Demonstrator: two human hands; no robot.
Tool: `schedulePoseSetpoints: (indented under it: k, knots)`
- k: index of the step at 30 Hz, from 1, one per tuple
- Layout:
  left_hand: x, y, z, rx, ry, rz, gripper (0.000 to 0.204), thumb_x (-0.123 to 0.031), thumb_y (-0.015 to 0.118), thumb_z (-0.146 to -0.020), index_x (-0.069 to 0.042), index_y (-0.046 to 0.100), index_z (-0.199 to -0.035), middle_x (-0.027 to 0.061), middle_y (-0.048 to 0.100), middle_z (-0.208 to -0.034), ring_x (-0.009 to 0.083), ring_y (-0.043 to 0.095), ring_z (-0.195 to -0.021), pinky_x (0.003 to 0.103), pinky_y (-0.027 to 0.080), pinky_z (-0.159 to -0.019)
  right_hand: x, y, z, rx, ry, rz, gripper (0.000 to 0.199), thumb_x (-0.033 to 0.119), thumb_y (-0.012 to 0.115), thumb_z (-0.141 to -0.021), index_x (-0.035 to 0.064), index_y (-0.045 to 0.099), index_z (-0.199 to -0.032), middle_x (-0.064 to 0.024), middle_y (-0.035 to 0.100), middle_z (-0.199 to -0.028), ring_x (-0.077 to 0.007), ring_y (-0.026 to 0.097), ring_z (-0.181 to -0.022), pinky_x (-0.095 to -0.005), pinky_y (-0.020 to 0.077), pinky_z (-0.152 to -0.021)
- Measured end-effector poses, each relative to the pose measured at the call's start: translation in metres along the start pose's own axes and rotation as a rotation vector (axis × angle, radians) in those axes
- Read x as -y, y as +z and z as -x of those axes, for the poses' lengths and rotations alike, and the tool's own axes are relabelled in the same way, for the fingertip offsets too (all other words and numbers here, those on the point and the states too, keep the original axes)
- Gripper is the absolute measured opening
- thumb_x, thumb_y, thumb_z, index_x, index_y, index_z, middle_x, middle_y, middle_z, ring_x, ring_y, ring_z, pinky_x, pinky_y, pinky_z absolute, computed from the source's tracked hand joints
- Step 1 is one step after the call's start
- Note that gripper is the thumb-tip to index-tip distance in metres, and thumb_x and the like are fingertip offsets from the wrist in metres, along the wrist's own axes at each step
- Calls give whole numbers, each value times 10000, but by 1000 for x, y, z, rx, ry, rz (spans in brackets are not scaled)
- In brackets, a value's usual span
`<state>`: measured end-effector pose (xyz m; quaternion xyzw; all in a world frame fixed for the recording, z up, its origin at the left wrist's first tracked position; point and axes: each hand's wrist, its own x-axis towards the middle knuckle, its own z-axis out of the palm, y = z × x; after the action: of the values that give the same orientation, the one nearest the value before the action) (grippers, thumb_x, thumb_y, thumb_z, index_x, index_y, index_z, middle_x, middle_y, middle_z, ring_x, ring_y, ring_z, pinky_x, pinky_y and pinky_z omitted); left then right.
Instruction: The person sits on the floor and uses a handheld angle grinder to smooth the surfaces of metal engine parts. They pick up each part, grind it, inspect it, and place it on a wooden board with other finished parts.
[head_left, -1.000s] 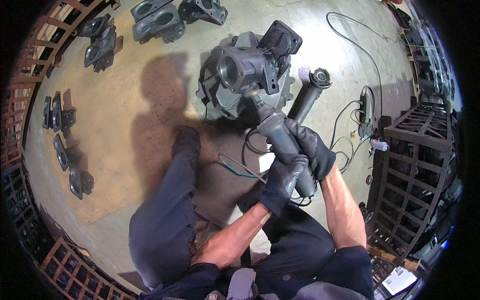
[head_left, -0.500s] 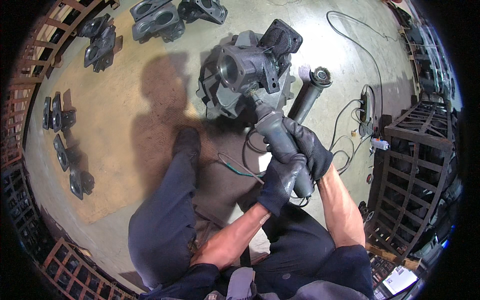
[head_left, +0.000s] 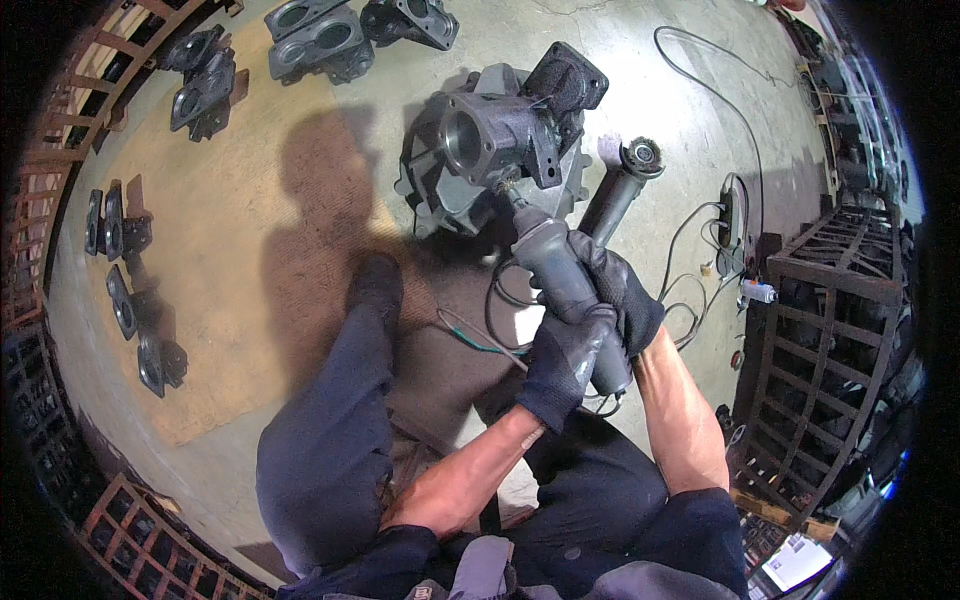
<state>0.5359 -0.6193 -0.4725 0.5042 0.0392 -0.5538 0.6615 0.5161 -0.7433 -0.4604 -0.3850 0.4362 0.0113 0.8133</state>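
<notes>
Floor (head_left: 640, 90) surrounds a metal part (head_left: 507, 135) at upper centre, while left hand (head_left: 567, 358) and right hand (head_left: 628, 292) both clasp a power tool (head_left: 560, 262), apparently to steady it.

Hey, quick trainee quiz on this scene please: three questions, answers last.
1. True or false: the left black-gloved hand and right black-gloved hand both hold the dark-grey cylindrical power tool.
2. Which side of the central dark metal casting with round bore is the dark bristle-headed grinder: A left, B right?
3. Fill in: a large flat (blank)-coloured sheet lies on the grey floor.
Key: 1 true; 2 B; 3 tan.
</notes>
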Motion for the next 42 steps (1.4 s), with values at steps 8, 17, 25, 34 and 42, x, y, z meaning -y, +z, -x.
schedulePoseSetpoints:
  k: [8, 17, 25, 34, 42]
  knots:
    - [2, -1, -3, -30, -29, -52, 270, -169, 717, -876, 14, 664, -1068, 67, 695, -939, 152, 655, -840, 318, 537, -779, -6, -8, -9, -12, -68, 144, 495, 488, 521, -1017, 36, 599, -1205, -132, 711, -948, -190, 702, -775, -304, 587, -654]
    - [-12, 0, 1, -30, -3, -86, 267, -158, 699, -889, 3, 649, -1096, 70, 688, -979, 161, 655, -865, 316, 538, -796, -6, -9, -14, -1, -54, 112, 535, 503, 547, -999, 22, 592, -1230, -146, 712, -960, -198, 706, -777, -316, 592, -666]
    - [10, 9, 12, -1, 38, -4, 216, -165, 719, -890, 17, 642, -977, 84, 689, -836, 178, 664, -781, 347, 538, -720, -9, -28, 5, 26, 84, 167, 459, 354, 577, -986, 14, 573, -1293, -96, 681, -1034, -152, 670, -870, -294, 563, -779]
    - [66, 9, 13, 340, -58, -818, 355, -268, 686, -864, 17, 630, -1068, 209, 694, -891, 330, 692, -837, 430, 535, -760, -36, -72, 73, -186, -66, 253, 505, 242, 672, -796, -28, 579, -1212, -121, 679, -1026, -201, 656, -886, -332, 540, -826]
    - [-113, -24, -86, -469, 1068, -876, 343, -96, 662, -887, 10, 576, -1202, 199, 661, -1064, 347, 649, -968, 432, 521, -846, -121, -167, 63, -470, -195, 43, 477, 291, 661, -828, -8, 590, -1194, -114, 669, -961, -232, 655, -823, -363, 537, -763]
